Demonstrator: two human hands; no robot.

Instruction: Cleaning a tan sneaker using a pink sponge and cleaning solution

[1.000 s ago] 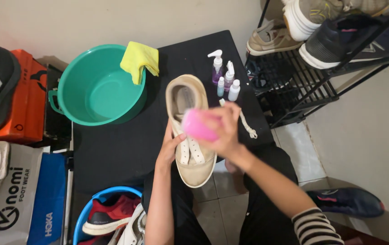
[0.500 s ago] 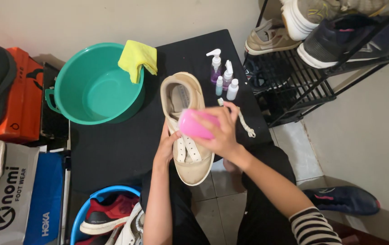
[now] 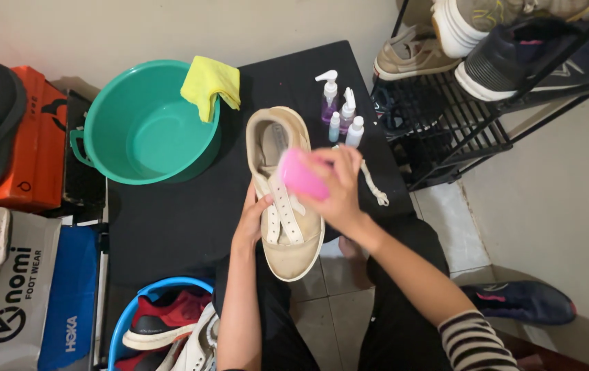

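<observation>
Your right hand fingers wrapped round a smooth pink brush, left hand fingers pressed on the beige canvas sneaker at centre, round green plastic basin at ten o'clock draped with soft yellow cloth, small bottles at one o'clock.

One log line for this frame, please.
left hand: steadies beige sneaker | right hand: holds pink brush over laces | nearby: green basin, bottles

A beige lace-up canvas sneaker is steadied on the black table by the left hand, while a pink oblong brush is gripped above it by the right hand.
</observation>
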